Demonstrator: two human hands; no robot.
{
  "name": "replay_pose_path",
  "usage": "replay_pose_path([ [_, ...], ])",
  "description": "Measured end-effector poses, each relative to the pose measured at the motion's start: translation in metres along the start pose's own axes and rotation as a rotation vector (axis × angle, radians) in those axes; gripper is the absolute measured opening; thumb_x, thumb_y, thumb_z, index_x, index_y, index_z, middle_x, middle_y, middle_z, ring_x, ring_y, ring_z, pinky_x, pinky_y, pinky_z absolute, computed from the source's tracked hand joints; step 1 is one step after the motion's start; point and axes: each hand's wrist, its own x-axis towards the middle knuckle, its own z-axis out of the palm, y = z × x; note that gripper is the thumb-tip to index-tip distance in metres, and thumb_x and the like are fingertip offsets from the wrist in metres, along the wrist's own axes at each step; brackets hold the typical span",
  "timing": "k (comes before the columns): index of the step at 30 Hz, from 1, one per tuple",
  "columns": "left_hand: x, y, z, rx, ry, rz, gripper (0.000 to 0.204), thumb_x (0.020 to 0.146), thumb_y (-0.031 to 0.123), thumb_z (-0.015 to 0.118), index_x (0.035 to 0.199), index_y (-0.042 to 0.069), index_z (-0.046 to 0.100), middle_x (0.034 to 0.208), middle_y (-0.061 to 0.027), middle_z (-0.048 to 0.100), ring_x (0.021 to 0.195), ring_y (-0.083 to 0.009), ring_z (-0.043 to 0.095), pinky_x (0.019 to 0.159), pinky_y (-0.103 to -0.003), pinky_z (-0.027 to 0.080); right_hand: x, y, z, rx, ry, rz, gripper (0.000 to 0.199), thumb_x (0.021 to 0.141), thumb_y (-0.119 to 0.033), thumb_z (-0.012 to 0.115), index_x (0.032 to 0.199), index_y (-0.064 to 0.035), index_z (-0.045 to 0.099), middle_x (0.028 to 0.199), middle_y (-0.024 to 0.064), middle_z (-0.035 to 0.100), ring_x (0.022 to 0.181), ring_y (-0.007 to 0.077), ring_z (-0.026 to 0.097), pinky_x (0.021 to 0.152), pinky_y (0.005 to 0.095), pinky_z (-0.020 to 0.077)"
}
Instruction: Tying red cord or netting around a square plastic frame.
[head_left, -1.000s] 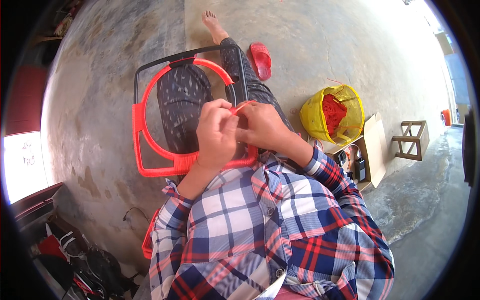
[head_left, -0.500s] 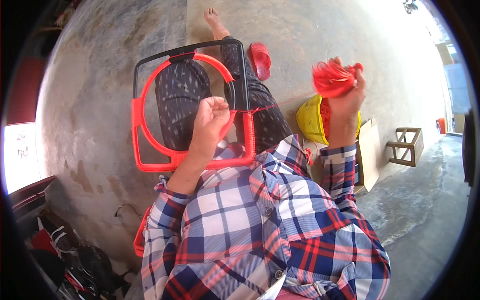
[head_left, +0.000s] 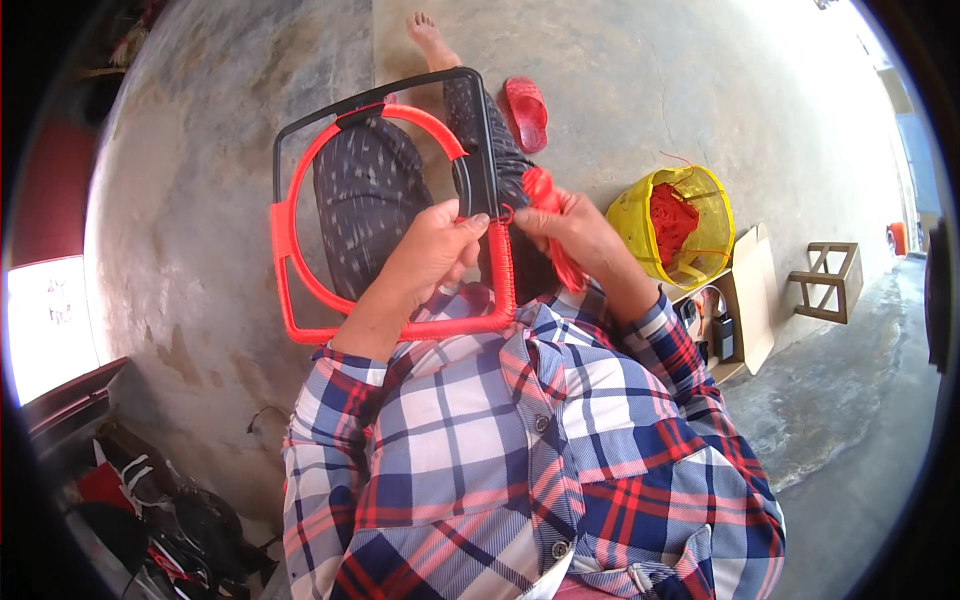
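On my lap lies a black square frame (head_left: 390, 92) with a round ring inside. Red strand is wound tightly over the ring, the lower side and part of the left and right sides; the top and upper right are bare black. My left hand (head_left: 432, 252) is closed at the frame's right side, thumb by the end of the red winding. Just right of that side, my right hand (head_left: 585, 235) grips a bundle of red strand (head_left: 541, 190), whose loose end hangs below the fingers. A small red loop shows between the frame and my right hand.
Right of my legs stands a yellow basket (head_left: 640, 215) with red strand (head_left: 672, 220) inside. Beside it are an opened cardboard box (head_left: 752, 300) and a small wooden stool (head_left: 828, 283). A red slipper (head_left: 525, 113) lies by my bare foot (head_left: 430, 40). Dark clutter fills the lower left.
My right hand has come in from the far right to the frame's right side, bringing the red bundle. My left hand has shifted slightly toward the frame's right side.
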Motion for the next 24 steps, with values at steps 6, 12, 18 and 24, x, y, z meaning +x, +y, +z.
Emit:
replay_pose_path([
  [6, -0.001, 0.005, -0.001, -0.228, 0.009, -0.061, 0.019, 0.094, 0.022, 0.059, 0.086, 0.009, 0.047, 0.052, -0.0008, 0.048, 0.034, -0.0058, 0.036, 0.032, -0.020, 0.028, -0.007, 0.010, -0.021, 0.254, 0.114, -0.152, 0.017, 0.082, -0.005, 0.064, 0.067, -0.0074, 0.055, 0.057, -0.0003, 0.053, 0.052, 0.0086, 0.048, 0.050, 0.0239, 0.0359],
  [12, -0.003, 0.008, 0.002, -0.196, -0.057, -0.088, 0.012, 0.091, 0.018, 0.059, 0.090, 0.010, 0.050, 0.050, -0.0006, 0.047, 0.032, -0.0064, 0.035, 0.030, -0.020, 0.024, -0.026, 0.031, -0.039, 0.459, 0.222, -0.042, 0.010, 0.085, -0.009, 0.063, 0.076, -0.0067, 0.058, 0.061, 0.0001, 0.054, 0.052, 0.0100, 0.050, 0.049, 0.0249, 0.0382],
  [18, -0.010, 0.006, -0.006, -0.291, -0.047, -0.079, 0.012, 0.092, 0.020, 0.058, 0.091, 0.011, 0.050, 0.050, -0.0011, 0.047, 0.032, -0.0069, 0.035, 0.030, -0.020, 0.024, -0.051, 0.108, -0.222, 0.965, 0.429, -0.430, 0.020, 0.097, -0.026, 0.054, 0.087, -0.0092, 0.053, 0.069, 0.0007, 0.054, 0.061, 0.0153, 0.055, 0.054, 0.0287, 0.0475],
  [24, -0.006, -0.002, -0.011, -0.265, -0.075, -0.047, 0.014, 0.094, 0.022, 0.056, 0.091, 0.011, 0.048, 0.052, -0.0026, 0.049, 0.034, -0.0082, 0.037, 0.032, -0.021, 0.029, -0.082, 0.088, -0.225, 0.952, 0.866, -0.318, 0.034, 0.096, -0.024, 0.046, 0.120, 0.0001, 0.049, 0.108, 0.0148, 0.063, 0.093, 0.0305, 0.063, 0.085, 0.0491, 0.0524],
])
